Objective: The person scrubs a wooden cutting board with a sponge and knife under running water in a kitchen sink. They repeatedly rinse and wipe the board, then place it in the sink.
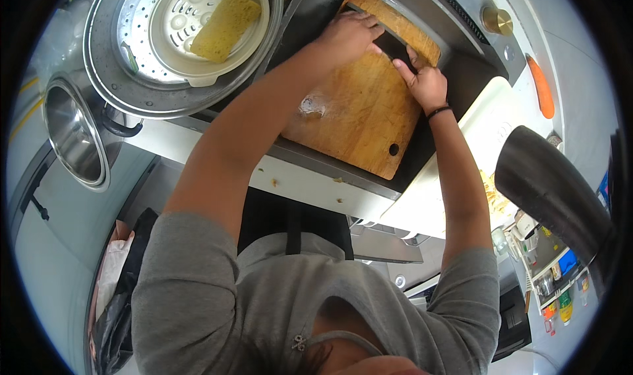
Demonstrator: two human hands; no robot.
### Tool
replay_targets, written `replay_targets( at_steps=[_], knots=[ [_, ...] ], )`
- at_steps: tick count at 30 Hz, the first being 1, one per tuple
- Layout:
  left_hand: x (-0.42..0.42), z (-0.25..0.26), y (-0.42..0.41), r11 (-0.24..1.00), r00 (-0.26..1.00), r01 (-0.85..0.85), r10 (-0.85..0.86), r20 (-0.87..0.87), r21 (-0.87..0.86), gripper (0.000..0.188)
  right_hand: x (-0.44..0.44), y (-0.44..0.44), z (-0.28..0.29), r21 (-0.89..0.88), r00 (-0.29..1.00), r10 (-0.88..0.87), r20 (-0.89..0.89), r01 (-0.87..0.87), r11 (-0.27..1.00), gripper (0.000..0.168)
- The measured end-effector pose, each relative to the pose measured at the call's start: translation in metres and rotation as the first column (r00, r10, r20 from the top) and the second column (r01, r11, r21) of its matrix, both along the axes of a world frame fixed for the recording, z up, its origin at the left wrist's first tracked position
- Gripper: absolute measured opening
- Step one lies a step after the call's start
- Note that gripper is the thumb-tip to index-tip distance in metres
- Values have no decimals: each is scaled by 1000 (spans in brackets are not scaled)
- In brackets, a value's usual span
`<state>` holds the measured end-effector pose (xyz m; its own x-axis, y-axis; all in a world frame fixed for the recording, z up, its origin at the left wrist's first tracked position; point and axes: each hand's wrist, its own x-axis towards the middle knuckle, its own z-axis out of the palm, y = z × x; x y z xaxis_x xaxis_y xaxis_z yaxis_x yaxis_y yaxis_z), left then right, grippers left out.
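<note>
A worn wooden cutting board (363,105) lies in the dark sink. Across its upper part is a dark flat piece with a straight metal edge (389,38), apparently a cleaver's blade. My left hand (350,35), slightly blurred, rests on the blade's left end with bent fingers, its thumb spread along the near side. My right hand (426,78), with a black band at the wrist, grips the right end, thumb on the near side; whether a handle is there is hidden. A whitish wet patch (312,105) shows on the board at left.
A large metal pot (148,109) at left holds a cream colander (257,53) with a yellow sponge (226,27). Below it is a steel bowl (74,133). To the right are a white tray (420,202) with pale scraps, a black cylindrical object (544,187) and a carrot (540,87).
</note>
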<state>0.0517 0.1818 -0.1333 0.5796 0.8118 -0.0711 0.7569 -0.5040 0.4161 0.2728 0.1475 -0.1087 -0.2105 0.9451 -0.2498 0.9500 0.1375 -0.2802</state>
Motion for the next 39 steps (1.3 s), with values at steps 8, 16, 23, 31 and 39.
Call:
replay_targets(
  at_steps=[8, 16, 23, 31, 39],
  knots=[
    [12, -8, 39, 993, 996, 27, -36, -78, -114, 53, 15, 35, -21, -66, 999, -4, -54, 0, 998, 68],
    [9, -4, 29, 956, 992, -89, 61, -107, -279, 52, 2, 35, -12, -144, 998, 14, 61, -5, 990, 65],
    [-21, 28, -47, 992, 994, -102, 104, 34, -72, 48, -23, -33, 30, 16, 997, 52, -54, -51, 999, 57],
    [-6, 13, -25, 990, 989, -135, 137, 61, -48, 50, -15, -3, 21, -182, 999, 0, 53, 10, 983, 62],
    [-11, 15, -47, 943, 989, -145, 127, -79, -300, 49, -18, -30, 5, -133, 993, 62, -97, -75, 988, 55]
  ],
)
